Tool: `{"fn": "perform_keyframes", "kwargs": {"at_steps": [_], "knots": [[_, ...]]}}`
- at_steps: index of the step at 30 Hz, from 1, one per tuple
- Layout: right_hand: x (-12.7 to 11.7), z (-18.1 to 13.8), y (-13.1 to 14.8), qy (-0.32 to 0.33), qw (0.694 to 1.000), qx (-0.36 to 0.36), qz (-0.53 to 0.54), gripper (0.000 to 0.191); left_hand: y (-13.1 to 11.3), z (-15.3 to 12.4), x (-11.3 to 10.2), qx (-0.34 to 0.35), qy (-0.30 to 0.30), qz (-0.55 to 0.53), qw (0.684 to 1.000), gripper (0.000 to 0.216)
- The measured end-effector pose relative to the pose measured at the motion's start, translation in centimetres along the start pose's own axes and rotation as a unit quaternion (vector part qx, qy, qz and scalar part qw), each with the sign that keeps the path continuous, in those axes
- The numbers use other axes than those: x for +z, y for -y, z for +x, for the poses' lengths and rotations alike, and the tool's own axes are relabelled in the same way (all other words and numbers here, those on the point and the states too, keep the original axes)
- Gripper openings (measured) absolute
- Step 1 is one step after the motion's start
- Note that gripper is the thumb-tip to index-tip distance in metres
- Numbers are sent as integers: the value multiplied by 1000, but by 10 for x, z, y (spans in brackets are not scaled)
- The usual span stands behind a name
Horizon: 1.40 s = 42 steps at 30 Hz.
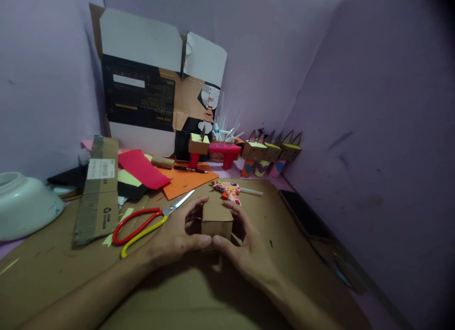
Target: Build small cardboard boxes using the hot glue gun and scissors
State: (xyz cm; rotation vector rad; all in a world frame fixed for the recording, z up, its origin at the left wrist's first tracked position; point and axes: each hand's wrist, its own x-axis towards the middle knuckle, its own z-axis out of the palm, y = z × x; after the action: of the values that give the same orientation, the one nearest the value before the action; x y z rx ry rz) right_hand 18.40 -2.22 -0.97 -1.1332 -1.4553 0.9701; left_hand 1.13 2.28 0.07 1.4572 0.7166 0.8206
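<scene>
- Small cardboard box [217,215]: centred between both hands, above the cardboard mat [159,301].
- Left hand [177,236] and right hand [250,247]: fingers half curled, holding its sides, thumbs nearly meeting in front.
- Probably light, stiff, not slippery, but crushable; edges offer the safest hold.

Left hand [179,235] and right hand [247,237] hold a small box [217,214] between them, thumbs at its near side. Scissors [167,211] (red and yellow handles) left of it. Bowl [28,204] at left edge, phone [305,215] right. Far side: eared figures [255,151], big carton [140,93] against wall [256,46].
</scene>
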Motion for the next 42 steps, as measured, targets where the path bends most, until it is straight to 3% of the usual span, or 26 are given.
{"fn": "perform_keyframes", "kwargs": {"at_steps": [3,6,7,9,14,18,22,24,27,33,37,42], "knots": [[-15,8,2,-28,999,-8,-35,69,-2,1,-5,3,-4,8,1000,78],[-42,22,-1,-116,968,44,-220,53,-2,1,-8,-2,-43,20,999,78],[-50,26,-3,-123,942,78,-303,48,-3,1,-9,-1,-57,23,998,78],[-62,36,-8,-117,922,109,-352,42,-3,1,-9,3,-77,26,997,78],[-55,62,-15,-100,911,130,-379,33,-6,0,-11,12,-102,26,994,79],[-38,82,-17,-96,932,144,-319,19,-6,-1,-14,18,-111,32,993,80],[-39,82,-19,-90,965,168,-181,16,-4,-1,-16,22,-108,40,993,80],[-45,73,-15,-101,978,151,-105,15,-4,-2,-17,22,-106,39,993,81],[-53,50,-1,-125,987,95,-19,29,-3,-2,-17,20,-114,39,993,83],[-54,-1,13,-111,981,59,149,48,-4,-3,-16,13,-125,35,991,84],[-49,-17,8,-67,981,60,175,55,-5,-3,-16,14,-146,66,987,81],[-46,-28,13,-12,987,91,132,56,-3,-3,-15,20,-143,66,987,80]]}}
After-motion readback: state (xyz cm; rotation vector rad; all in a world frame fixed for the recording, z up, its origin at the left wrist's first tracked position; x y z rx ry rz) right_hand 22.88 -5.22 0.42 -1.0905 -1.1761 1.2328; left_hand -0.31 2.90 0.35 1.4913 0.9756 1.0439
